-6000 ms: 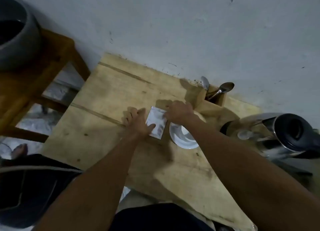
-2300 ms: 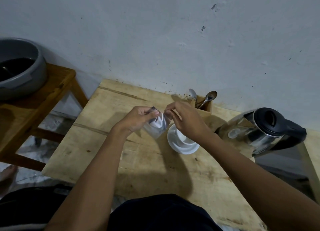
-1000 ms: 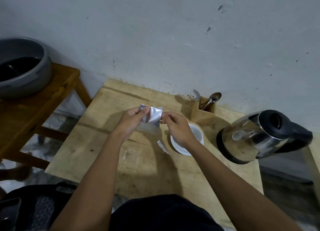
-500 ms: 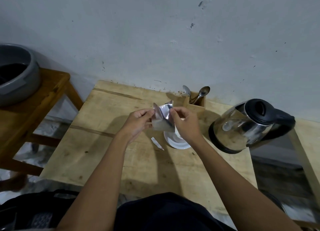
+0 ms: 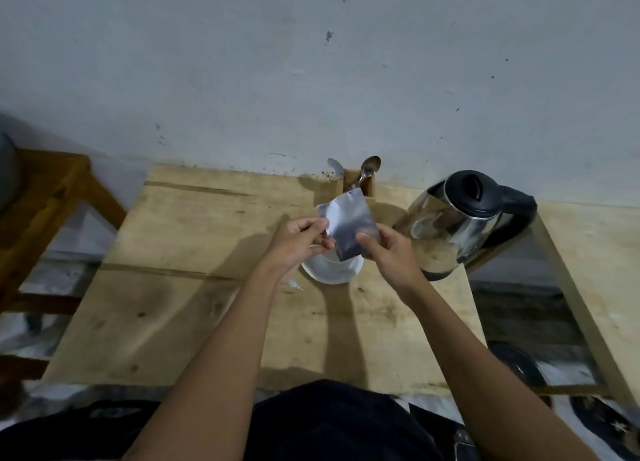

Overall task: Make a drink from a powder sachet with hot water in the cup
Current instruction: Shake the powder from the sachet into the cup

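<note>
One view only, from the person's head, looking forward and steeply down across the wooden table (image 5: 194,308) toward its far edge, where it meets the pale wall (image 5: 311,80). It sits close: both forearms run up from the bottom of the frame and the near edge lies just above the dark lap. The wide angle bends the table's side edges outward.

The sachet (image 5: 349,226) and both hands hide most of the cup (image 5: 330,260), so its inside cannot be seen. The left hand (image 5: 298,244) covers all but the tip of a torn strip (image 5: 295,284) on the table (image 5: 180,287). The spoons (image 5: 370,165) are half sunk in their holder (image 5: 367,188), behind the sachet. At the left edge of the frame, a grey vessel (image 5: 6,170) is cut off.
</note>
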